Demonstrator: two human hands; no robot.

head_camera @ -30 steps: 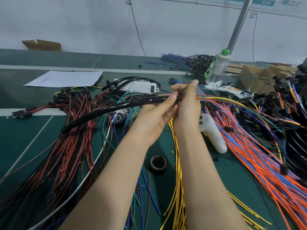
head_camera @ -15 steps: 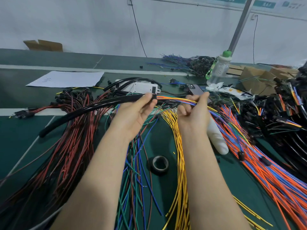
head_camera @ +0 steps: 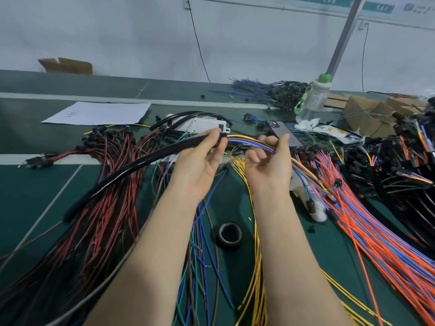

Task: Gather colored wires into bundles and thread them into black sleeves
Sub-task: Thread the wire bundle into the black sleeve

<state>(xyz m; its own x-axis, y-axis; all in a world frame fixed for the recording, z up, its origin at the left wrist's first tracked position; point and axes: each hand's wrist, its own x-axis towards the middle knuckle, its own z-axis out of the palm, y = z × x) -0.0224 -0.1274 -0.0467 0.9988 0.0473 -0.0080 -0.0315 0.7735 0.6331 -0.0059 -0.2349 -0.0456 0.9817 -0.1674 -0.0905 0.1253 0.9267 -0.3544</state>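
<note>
sleeve risk: black sleeve (head_camera: 141,165), centre-left, trails long over red wires (head_camera: 110,196); its drag could pull the mouth off the bundle.
bundle risk: wire bundle (head_camera: 249,143), centre, enters the mouth; loose strand may snag the lip, fold back.
left grip (head_camera: 200,163): palm up, fingertips pinching sleeve mouth.
right grip (head_camera: 270,165): pinching bundle just right of mouth, spare fingers curled.

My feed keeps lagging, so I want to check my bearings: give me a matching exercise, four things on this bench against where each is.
Things: 1 black sleeve; 2 wire bundle; 3 tape roll; 4 bottle.
Places: A upright at the back right; B held by the left hand; C lying flat on the table; D pinched by the right hand.
Pairs: 1-B, 2-D, 3-C, 4-A.
</note>
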